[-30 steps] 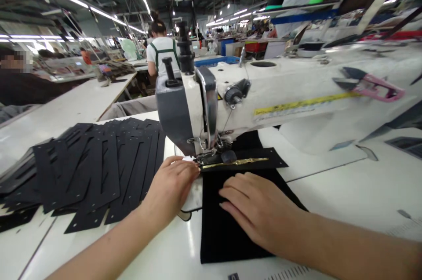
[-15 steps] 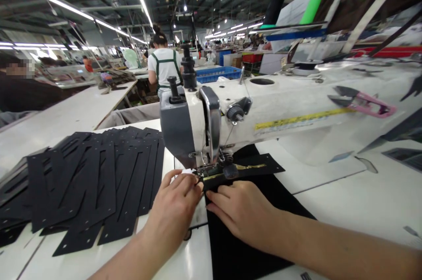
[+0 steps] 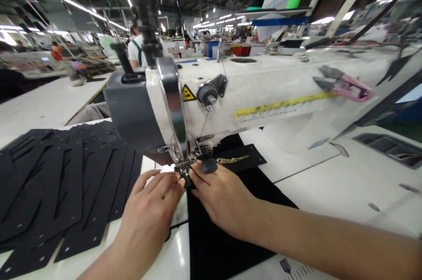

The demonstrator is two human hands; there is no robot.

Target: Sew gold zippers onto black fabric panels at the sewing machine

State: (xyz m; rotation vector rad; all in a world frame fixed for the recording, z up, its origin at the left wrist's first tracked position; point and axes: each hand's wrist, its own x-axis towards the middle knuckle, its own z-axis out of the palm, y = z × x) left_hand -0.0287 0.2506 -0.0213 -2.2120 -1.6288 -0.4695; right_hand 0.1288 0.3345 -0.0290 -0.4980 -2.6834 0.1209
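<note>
A white sewing machine (image 3: 263, 91) stands before me, its presser foot (image 3: 183, 169) down on a black fabric piece (image 3: 217, 245) with a gold zipper (image 3: 232, 159). My left hand (image 3: 148, 214) lies on the machine bed left of the foot, fingers stretched toward it and touching the fabric edge. My right hand (image 3: 220, 196) rests flat on the black fabric, fingertips pressed right up against the foot. Neither hand grips anything.
A stack of black cut pieces with slots (image 3: 56, 192) is spread at the left. Pink thread snips (image 3: 346, 86) lie on the machine arm. A person in a white shirt (image 3: 135, 51) stands at a far table. White table surface (image 3: 346, 187) extends right.
My head has moved closer and left. Both hands slid forward to the presser foot; more of the zipper has fed behind it.
</note>
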